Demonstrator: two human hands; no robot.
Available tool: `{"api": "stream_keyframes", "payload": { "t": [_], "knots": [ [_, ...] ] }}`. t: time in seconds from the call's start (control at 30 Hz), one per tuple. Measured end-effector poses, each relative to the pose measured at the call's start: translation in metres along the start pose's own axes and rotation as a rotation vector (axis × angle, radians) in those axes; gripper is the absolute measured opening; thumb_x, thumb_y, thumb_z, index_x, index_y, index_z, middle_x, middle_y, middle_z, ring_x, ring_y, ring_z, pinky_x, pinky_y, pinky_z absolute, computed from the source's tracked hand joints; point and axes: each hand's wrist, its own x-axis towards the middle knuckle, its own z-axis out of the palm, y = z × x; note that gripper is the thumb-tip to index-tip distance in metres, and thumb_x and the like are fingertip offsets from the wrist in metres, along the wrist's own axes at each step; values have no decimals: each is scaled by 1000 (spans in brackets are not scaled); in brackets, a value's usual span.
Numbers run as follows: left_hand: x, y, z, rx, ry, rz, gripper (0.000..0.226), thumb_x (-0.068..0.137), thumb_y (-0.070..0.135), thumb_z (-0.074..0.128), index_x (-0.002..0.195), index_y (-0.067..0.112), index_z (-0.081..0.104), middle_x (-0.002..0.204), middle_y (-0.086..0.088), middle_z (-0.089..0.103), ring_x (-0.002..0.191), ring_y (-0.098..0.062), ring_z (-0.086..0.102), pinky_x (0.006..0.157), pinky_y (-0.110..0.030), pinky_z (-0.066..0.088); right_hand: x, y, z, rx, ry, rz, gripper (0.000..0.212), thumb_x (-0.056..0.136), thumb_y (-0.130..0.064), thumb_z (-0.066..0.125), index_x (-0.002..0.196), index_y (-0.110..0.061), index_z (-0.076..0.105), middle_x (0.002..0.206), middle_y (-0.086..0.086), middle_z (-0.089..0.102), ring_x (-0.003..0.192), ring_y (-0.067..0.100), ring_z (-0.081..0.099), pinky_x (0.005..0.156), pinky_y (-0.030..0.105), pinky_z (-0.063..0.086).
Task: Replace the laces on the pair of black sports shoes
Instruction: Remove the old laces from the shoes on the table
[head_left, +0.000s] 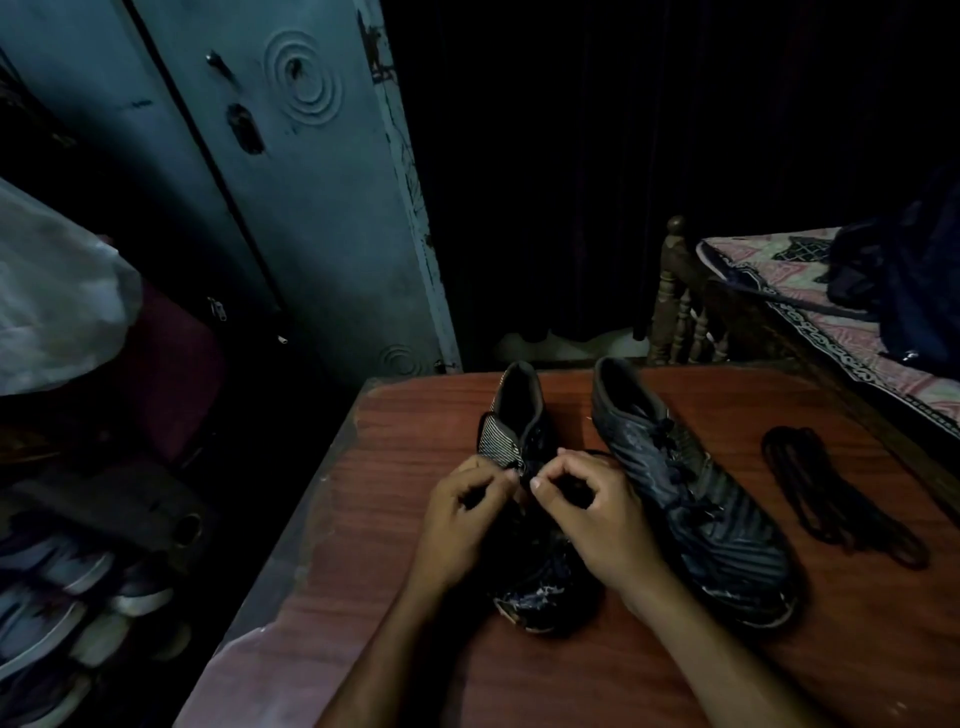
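On a wooden table (405, 519), centre frame, the left hand (462, 525) and right hand (597, 514) pinch the lace (523, 475) atop the left shoe (519, 415), likely unthreading it. Right: the second shoe (696, 488), then spare laces (836, 493). Next, probably working each eyelet loose.

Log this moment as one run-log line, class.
left hand: pinching lace | right hand: pinching lace | left shoe: being worked | right shoe: laced | spare laces: on table
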Motion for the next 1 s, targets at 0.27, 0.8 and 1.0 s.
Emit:
{"api": "stream_keyframes", "payload": {
  "t": [0.27,0.8,1.0],
  "knots": [
    [3,0,-3,14,0,-31,10,84,37,75,80,28,79,82,10,65,82,-6,63,75,-22,47,-4,-2,3,-26,-100,-75,19,77,-51,65,74,-32,67,91,-18,66,131,-5,40,108,13,28],
    [1,2,-2,9,-8,12,26,86,42,70,69,23,75,74,-5,59,76,-9,57,69,-28,43,0,2,0,15,-32,48,16,87,-27,76,73,-29,70,106,-15,68,127,-8,45,97,5,31],
    [4,-2,0,66,24,-53,10,88,28,79,79,25,80,78,11,63,80,-6,61,73,-24,47,-3,2,2,-45,-166,-71,29,80,-58,63,74,-30,69,91,-14,65,136,0,37,109,8,20]
  ]
}}
